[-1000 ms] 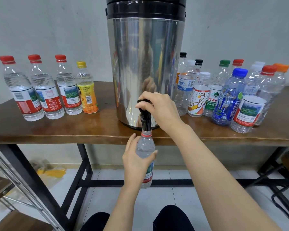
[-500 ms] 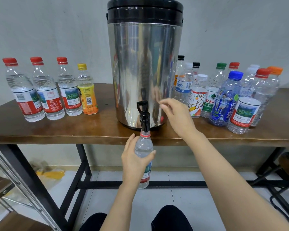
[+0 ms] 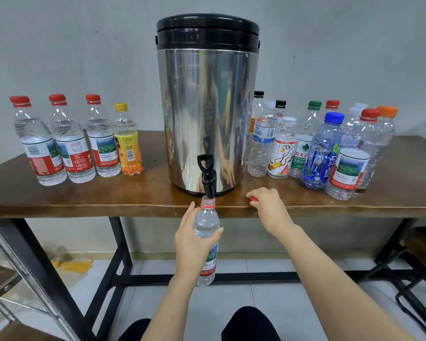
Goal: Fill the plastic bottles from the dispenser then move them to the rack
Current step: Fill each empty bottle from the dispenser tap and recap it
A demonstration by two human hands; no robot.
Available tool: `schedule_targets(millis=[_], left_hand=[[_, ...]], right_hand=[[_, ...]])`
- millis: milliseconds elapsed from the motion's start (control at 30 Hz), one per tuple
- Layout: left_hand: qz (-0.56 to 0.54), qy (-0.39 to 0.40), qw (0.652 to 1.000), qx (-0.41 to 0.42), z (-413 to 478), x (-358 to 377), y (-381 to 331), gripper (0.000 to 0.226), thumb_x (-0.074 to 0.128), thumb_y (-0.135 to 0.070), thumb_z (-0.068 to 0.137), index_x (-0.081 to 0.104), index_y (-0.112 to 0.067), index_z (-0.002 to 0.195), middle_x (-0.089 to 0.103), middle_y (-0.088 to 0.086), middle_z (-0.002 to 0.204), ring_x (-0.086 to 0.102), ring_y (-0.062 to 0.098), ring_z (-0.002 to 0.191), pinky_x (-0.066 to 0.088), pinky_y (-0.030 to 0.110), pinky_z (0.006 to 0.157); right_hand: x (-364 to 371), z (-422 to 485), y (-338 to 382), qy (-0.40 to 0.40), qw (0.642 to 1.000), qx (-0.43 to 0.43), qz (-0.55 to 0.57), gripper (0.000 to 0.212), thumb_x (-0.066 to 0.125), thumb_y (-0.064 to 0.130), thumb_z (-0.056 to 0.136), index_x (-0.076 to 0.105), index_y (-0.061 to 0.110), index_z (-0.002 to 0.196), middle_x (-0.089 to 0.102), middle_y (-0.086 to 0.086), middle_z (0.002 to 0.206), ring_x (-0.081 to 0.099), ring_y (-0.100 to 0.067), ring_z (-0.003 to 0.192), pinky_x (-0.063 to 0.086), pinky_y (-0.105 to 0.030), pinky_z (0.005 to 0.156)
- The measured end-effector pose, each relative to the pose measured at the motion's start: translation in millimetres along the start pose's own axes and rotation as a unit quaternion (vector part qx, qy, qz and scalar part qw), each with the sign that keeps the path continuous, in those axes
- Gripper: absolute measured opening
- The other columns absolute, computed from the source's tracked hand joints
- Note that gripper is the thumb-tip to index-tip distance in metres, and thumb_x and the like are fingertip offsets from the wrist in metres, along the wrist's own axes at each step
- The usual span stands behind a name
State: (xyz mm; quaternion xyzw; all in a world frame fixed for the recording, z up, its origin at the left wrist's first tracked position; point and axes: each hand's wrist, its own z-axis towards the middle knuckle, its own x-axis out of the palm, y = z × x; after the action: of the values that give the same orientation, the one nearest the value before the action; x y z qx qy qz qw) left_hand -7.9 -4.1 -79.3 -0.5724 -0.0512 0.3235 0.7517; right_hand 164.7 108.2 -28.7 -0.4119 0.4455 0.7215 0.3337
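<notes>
**Steel dispenser, bottle at the tap: looks like capping time**

Far left on the desk [image 3: 84,195] stand three red-capped bottles [image 3: 59,143] and a yellow-capped one [image 3: 128,143], all closed and looking full. Middle of the desk is the steel dispenser [image 3: 207,107] with its black tap [image 3: 208,178] hanging over the front edge. Right under the spout, the left hand [image 3: 192,244] is wrapped round an open bottle [image 3: 207,221], held upright below the desk edge with its neck just at the nozzle. I can't see any stream, and the water looks to reach the shoulder, so my guess is the filling part is about done.

Just right of that, the right hand [image 3: 271,207] rests at the desk edge with its fingers curled round a small red cap [image 3: 253,199]. Further right is a crowd of mixed bottles [image 3: 322,148], mostly empty by the look of them.

Next up, I'd say: bring the cap over, seat it square on the neck and twist while the left hand keeps the bottle level, since it's open and brim-ish. Then off to the rack, which I can't clearly make out.
</notes>
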Motion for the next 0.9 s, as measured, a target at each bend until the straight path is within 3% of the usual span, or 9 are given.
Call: schedule_targets(millis=[100,200,367,533,667,767,900], left_hand=[[-0.004,-0.007,1.0,0.002,-7,-2,1,0.059,0.087,-0.024,0.071,0.053,-0.042,0.116,0.042,-0.012,0.15,0.047,0.002,0.119,0.04,0.022,0.095],[-0.014,-0.029,0.999,-0.02,-13,-6,7,0.063,0.088,-0.025,0.07,0.056,-0.033,0.124,0.047,-0.008,0.147,0.048,0.004,0.119,0.043,0.024,0.096],[-0.027,-0.05,0.998,-0.015,-16,-23,6,0.061,0.088,-0.026,0.068,0.053,-0.041,0.116,0.057,-0.013,0.113,0.059,0.004,0.102,0.051,0.027,0.086],[-0.036,-0.06,0.998,0.0,-13,-46,-1,0.061,0.088,-0.026,0.069,0.058,-0.033,0.121,0.062,-0.014,0.113,0.061,0.004,0.103,0.05,0.024,0.085],[-0.014,-0.071,0.997,0.023,-10,-67,-7,0.062,0.088,-0.026,0.068,0.059,-0.03,0.123,0.062,-0.015,0.112,0.057,-0.003,0.103,0.046,0.017,0.085],[-0.009,-0.07,0.997,0.025,-8,-81,-5,0.066,0.088,-0.028,0.068,0.058,-0.026,0.127,0.062,-0.012,0.115,0.058,0.002,0.106,0.048,0.021,0.088],[-0.008,-0.075,0.997,0.022,-7,-95,-3,0.065,0.088,-0.029,0.068,0.058,-0.03,0.125,0.061,-0.014,0.114,0.058,0.0,0.105,0.047,0.018,0.086]], right_hand=[[-5,-7,6,-0.023,0.997,-0.008,0.072,0.031,0.052,0.012,0.101,0.059,0.016,0.13,0.06,-0.005,0.129,0.042,-0.021,0.116,0.033,-0.027,0.093],[-21,-17,23,-0.09,0.98,-0.053,0.167,0.029,0.055,0.016,0.099,0.061,0.016,0.128,0.062,-0.001,0.125,0.047,-0.016,0.115,0.037,-0.027,0.099],[-54,-30,70,-0.177,0.921,-0.207,0.28,0.025,0.06,0.011,0.096,0.065,0.014,0.12,0.061,0.005,0.117,0.054,-0.01,0.111,0.043,-0.025,0.098],[-62,-28,117,-0.046,0.906,-0.297,0.299,0.028,0.063,0.003,0.091,0.068,0.01,0.117,0.062,0.002,0.114,0.056,0.0,0.107,0.042,-0.013,0.09],[-50,-17,139,0.063,0.906,-0.335,0.253,0.027,0.066,-0.001,0.088,0.07,0.005,0.115,0.063,0.0,0.112,0.058,-0.012,0.109,0.045,-0.02,0.098],[-44,-11,153,0.09,0.903,-0.352,0.229,0.027,0.067,0.0,0.088,0.071,0.007,0.114,0.065,-0.003,0.114,0.058,-0.01,0.109,0.045,-0.018,0.098],[-42,-8,167,0.118,0.898,-0.354,0.234,0.027,0.065,-0.001,0.089,0.071,0.008,0.114,0.065,-0.001,0.112,0.06,-0.011,0.108,0.047,-0.027,0.1]])
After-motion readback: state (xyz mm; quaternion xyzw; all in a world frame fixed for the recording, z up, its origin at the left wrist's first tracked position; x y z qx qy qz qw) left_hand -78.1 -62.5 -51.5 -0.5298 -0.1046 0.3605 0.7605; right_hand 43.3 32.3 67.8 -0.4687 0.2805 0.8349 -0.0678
